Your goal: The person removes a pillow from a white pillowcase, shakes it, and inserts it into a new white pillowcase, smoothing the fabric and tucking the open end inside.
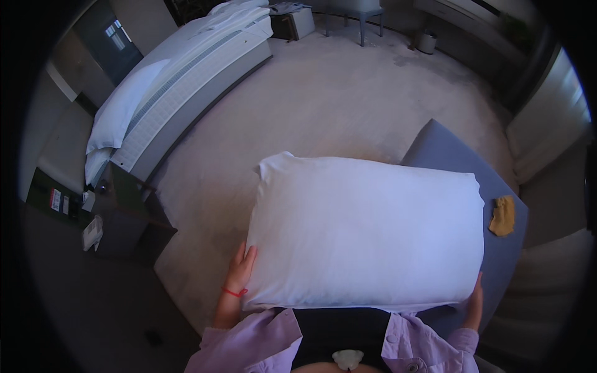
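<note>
A plump pillow in a white pillowcase [368,233] is held out flat in front of my body. At its left edge, my left hand [241,268] grips the side, with a red cord around the wrist. Against the lower right edge lies my right hand [475,293], seen mostly side-on, its fingers largely hidden by the pillow. The pillow's far left corner is bunched up. Below and to the right, a blue-grey upholstered seat [438,144] is partly covered by the pillow, and a crumpled mustard-yellow cloth [503,216] lies on it.
A bed with white linen [186,60] runs along the left, beside a dark nightstand [123,210] carrying a telephone [92,233]. Pale carpet [326,102] spreads ahead. Farther back are a grey chair [361,16] and a waste bin [426,43]. Curtains [536,126] hang at right.
</note>
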Tool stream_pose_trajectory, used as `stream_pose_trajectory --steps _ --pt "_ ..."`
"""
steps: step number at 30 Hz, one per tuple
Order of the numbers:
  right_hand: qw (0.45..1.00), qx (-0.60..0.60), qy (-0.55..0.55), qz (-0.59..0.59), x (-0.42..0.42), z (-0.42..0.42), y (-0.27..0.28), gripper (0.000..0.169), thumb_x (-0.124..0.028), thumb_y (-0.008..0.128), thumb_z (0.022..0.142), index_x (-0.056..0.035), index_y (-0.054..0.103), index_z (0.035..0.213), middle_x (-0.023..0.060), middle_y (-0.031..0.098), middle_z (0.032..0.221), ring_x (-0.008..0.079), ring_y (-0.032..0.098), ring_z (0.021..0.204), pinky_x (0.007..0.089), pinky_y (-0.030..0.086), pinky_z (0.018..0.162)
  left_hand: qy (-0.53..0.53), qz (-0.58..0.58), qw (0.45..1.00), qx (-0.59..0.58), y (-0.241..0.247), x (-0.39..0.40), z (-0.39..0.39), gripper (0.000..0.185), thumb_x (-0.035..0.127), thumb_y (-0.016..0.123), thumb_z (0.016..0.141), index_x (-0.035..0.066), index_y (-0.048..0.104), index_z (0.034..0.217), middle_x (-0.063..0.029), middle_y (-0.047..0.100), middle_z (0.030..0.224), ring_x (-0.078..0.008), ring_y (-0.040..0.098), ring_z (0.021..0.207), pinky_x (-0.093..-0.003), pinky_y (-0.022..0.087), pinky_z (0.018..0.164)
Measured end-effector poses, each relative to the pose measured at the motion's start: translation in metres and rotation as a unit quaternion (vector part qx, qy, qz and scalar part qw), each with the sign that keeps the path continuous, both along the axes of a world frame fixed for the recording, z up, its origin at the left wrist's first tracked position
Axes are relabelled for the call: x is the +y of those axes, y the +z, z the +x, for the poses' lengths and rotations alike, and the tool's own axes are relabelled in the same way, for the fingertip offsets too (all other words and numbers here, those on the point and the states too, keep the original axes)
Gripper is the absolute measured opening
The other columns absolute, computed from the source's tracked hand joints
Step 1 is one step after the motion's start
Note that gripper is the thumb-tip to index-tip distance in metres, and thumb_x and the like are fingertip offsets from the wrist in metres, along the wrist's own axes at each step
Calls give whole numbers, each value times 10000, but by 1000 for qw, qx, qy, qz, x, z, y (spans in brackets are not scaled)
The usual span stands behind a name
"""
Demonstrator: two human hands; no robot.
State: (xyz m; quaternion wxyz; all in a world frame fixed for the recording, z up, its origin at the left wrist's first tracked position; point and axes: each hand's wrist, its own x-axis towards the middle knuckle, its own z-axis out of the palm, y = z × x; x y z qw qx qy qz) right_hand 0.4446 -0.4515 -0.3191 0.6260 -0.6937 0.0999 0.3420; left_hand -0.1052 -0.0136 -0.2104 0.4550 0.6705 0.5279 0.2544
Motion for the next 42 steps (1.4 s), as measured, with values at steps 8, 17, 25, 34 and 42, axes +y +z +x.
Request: stream_pose_trajectory --steps 8,17,25,34,42 --pt "934 -322 -101 113 106 -13 150 310 -292 497 963 -5 608 987 26 601 898 128 537 792 282 428 737 115 84 983 -120 86 6 29 356 272 514 960 -33 552 1141 -30 566 957 -93 495 868 -254 424 780" --pt "793 -453 46 -404 51 -3 24 419 -334 530 930 31 594 735 205 594 715 289 516 650 406 438 668 96 166 966 174 -43 3 -26 313 276 467 940 -21 568 943 -225 553 649 -292 548 575 -421 424 566" --pt "990 -125 42 -50 -53 43 -4 625 -512 345 969 37 644 991 100 652 837 192 607 769 350 488 729 105 -15 994 -9 2 -38 -67 291 226 562 923 -18 577 1081 -46 631 850 -116 567 759 -277 454 677" --pt "892 -384 -11 -237 -46 50 7 365 -367 532 925 -34 645 1024 133 669 987 289 621 860 380 485 753 280 -54 917 -280 41 -80 -33 177 155 586 917 9 572 1017 -19 619 893 -62 541 782 -214 442 707" --pt "723 -352 139 -578 -115 78 -25 378 -368 633 825 -18 661 965 197 665 922 330 626 905 413 481 805 250 -71 961 -90 -29 -78 -60 303 117 607 876 -9 537 1143 -32 573 896 -125 525 798 -255 428 737"
